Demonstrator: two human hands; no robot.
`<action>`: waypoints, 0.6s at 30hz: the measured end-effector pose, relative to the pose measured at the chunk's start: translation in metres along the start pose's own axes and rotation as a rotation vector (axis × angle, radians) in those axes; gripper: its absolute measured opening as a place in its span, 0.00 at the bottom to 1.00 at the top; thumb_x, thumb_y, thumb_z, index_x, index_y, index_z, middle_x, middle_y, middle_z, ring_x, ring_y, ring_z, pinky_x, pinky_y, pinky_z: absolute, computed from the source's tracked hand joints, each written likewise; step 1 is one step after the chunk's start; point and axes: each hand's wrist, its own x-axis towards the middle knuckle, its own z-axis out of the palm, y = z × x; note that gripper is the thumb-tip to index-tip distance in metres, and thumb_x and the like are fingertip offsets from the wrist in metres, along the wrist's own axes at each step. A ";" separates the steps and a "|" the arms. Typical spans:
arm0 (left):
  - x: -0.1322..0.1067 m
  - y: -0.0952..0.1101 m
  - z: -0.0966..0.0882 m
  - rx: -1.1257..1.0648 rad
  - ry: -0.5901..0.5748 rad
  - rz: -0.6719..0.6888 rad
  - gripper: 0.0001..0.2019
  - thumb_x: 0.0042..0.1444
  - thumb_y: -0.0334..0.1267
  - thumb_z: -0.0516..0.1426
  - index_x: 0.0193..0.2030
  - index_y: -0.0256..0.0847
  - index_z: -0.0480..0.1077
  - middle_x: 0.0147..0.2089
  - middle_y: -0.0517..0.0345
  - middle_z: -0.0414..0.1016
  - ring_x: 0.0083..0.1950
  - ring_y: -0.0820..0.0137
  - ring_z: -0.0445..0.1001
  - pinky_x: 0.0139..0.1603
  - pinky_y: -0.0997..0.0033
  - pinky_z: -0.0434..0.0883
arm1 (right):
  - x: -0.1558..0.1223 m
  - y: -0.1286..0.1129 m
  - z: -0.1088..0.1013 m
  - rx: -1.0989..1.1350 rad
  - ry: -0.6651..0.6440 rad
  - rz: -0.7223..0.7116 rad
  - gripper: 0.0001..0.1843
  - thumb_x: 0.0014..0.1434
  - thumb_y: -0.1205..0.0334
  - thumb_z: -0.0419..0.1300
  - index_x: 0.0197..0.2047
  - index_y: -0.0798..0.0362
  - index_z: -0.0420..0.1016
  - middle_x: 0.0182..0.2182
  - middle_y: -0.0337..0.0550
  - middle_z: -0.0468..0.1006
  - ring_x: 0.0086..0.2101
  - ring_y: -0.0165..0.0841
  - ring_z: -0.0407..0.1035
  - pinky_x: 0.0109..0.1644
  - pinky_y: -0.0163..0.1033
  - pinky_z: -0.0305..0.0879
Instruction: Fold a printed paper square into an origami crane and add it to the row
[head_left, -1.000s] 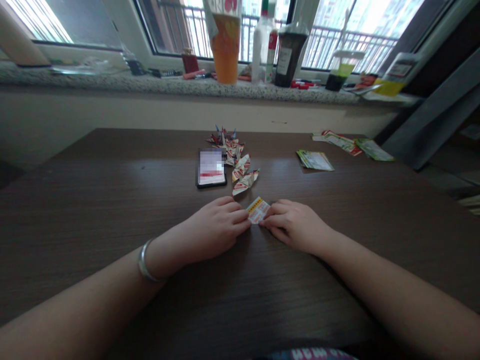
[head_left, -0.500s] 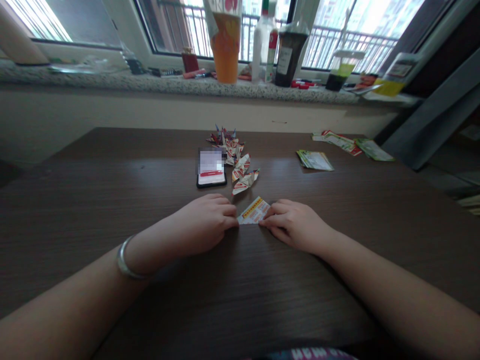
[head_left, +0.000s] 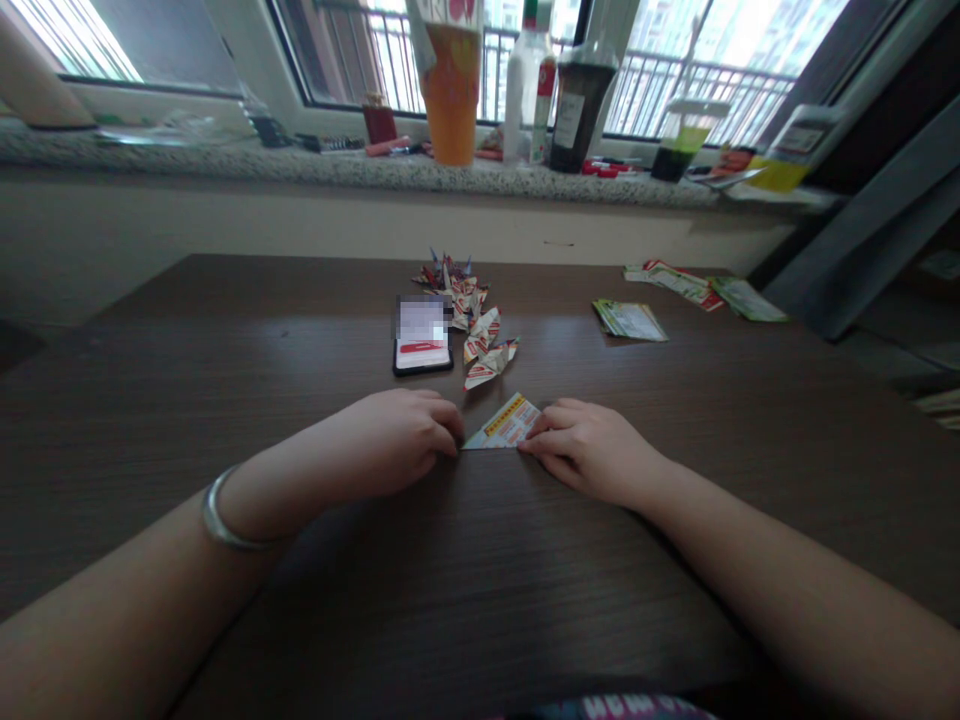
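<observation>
A paper sheet (head_left: 501,425), folded into a triangle with print and a yellow strip, lies flat on the table with its long edge towards me. My right hand (head_left: 589,445) grips its right corner between thumb and fingers. At the thin left tip is my left hand (head_left: 409,440), its fingers curled together, seemingly just off the paper. Just behind the triangle sit several folded paper shapes (head_left: 491,363), pointed and printed in red and white. Left of these, a phone (head_left: 422,350) with a lit, partly blurred screen lies flat.
On the brown table (head_left: 225,350), a stack of printed papers (head_left: 628,321) lies at the back right, with more paper slips (head_left: 682,285) behind it. A stone windowsill (head_left: 300,172) beyond carries an orange-filled container (head_left: 454,95), a dark bottle (head_left: 580,115) and other clutter.
My left hand has slid left along the paper's long edge, uncovering the triangle's left tip. My right hand and the paper have stayed in place.
</observation>
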 end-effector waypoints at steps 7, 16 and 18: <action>0.006 0.008 0.007 0.001 0.083 -0.015 0.12 0.56 0.26 0.53 0.43 0.40 0.76 0.50 0.54 0.77 0.50 0.65 0.74 0.54 0.64 0.72 | 0.001 0.000 0.000 -0.026 -0.008 -0.038 0.13 0.65 0.63 0.52 0.46 0.50 0.78 0.41 0.45 0.78 0.39 0.34 0.68 0.43 0.39 0.64; 0.012 0.020 0.026 -0.032 0.154 0.031 0.18 0.60 0.32 0.54 0.58 0.40 0.67 0.59 0.51 0.70 0.60 0.62 0.68 0.61 0.59 0.68 | 0.006 -0.004 -0.010 -0.051 -0.047 -0.038 0.13 0.63 0.66 0.53 0.48 0.52 0.75 0.43 0.47 0.77 0.42 0.36 0.67 0.46 0.40 0.64; 0.013 0.022 0.026 -0.025 0.153 0.013 0.19 0.61 0.32 0.53 0.59 0.39 0.65 0.59 0.49 0.69 0.59 0.62 0.69 0.59 0.58 0.70 | 0.007 -0.006 -0.011 -0.050 -0.049 -0.026 0.12 0.63 0.66 0.53 0.46 0.52 0.76 0.42 0.47 0.77 0.42 0.36 0.67 0.46 0.40 0.64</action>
